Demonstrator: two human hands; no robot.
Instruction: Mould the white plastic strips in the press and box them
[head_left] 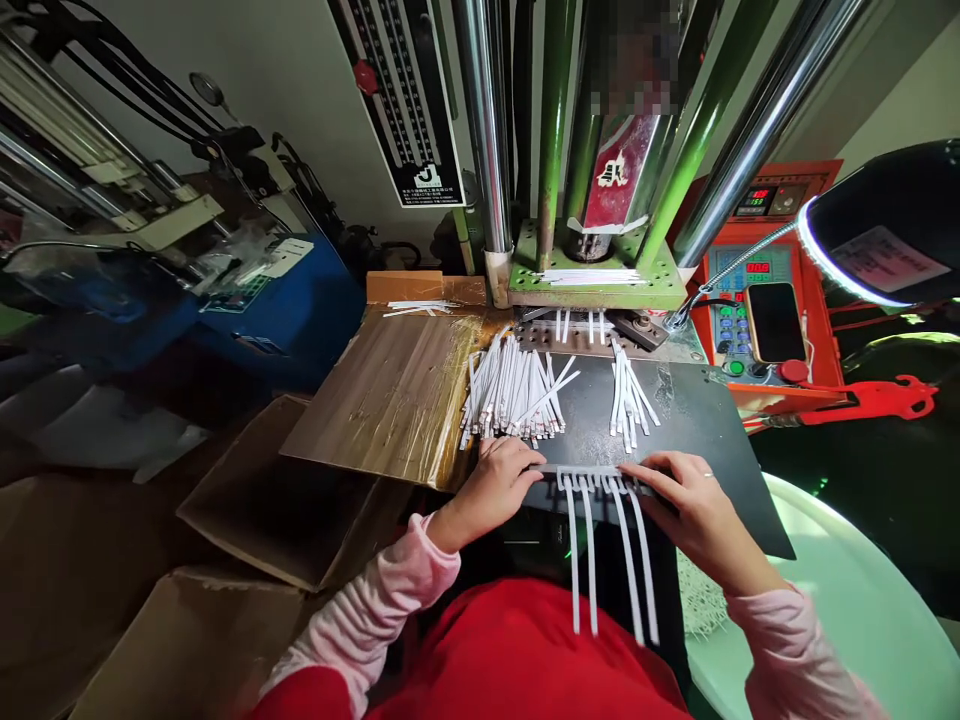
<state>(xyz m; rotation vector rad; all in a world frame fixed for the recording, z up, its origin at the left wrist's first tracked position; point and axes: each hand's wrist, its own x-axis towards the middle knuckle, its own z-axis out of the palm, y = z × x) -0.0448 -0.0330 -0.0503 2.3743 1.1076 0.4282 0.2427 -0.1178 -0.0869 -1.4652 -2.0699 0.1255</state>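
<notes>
Between my hands lies a narrow slotted bar [551, 468] at the front edge of the black board. White strips [591, 560] hang down from it towards my lap, their upper ends seated at a white moulded piece [600, 472] along the bar. My left hand [506, 480] pinches the bar's left end, thumb and fingers closed. At the other end my right hand [686, 490] grips it with bent fingers. Just beyond my left hand is a large heap of white strips [517, 390]. A smaller bunch of strips [628, 400] lies ahead of my right hand.
A press with a green plate [600, 292] stands ahead, white strips under it. Left is a wood-patterned board [375, 390] above cardboard boxes [277, 490]. On the right are an orange control box [821, 340] with a phone [776, 322], a lamp [885, 230] and a pale green tub [847, 600].
</notes>
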